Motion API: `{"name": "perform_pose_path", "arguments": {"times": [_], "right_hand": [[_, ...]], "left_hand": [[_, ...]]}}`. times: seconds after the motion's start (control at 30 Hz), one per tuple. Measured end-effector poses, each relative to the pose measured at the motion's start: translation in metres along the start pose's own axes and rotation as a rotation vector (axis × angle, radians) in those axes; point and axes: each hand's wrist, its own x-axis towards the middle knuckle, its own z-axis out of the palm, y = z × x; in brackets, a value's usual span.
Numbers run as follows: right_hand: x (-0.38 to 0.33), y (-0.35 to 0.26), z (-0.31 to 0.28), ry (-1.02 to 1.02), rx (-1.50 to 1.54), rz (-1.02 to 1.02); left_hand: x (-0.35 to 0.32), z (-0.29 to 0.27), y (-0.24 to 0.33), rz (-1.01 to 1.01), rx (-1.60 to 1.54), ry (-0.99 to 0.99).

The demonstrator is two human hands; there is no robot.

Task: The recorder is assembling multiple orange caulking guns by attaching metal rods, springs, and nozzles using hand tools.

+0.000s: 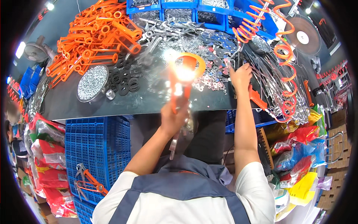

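My left hand (174, 117), held over the table's near edge, is closed around an orange ring-ended tool handle (174, 100). Its large ring points up and away from me. Strong glare hides part of the handle, and a metal strip (173, 145) shows below the hand. My right hand (241, 76) is stretched forward over the table, thumb and fingers apart, at a black tool (239, 58) beside small flat parts (223, 67). Whether it touches either is unclear. An orange hand tool (257, 98) with a red hose lies beside my right wrist.
Orange handles (100, 33) are heaped at the left. Near them are a bowl of small metal pieces (92, 83) and black rings (128, 84). Blue bins (179, 15) line the back. Orange coiled hoses (284, 56) hang over metal strips (272, 71). Blue crates (97, 149) stand below.
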Motion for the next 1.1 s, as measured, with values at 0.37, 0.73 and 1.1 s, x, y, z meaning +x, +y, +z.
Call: {"name": "perform_pose_path", "arguments": {"times": [0.37, 0.73, 1.1], "right_hand": [[-0.015, 0.004, -0.021, -0.176, 1.313, 0.046], [-0.029, -0.002, -0.003, 0.047, 1.278, -0.131], [-0.033, -0.024, -0.003, 0.182, 1.064, -0.394]], "left_hand": [[0.001, -0.003, 0.017, -0.223, -0.350, 0.110], [0.003, -0.005, 0.020, -0.238, -0.419, 0.060], [0.003, 0.000, 0.011, -0.223, -0.383, 0.022]]}}
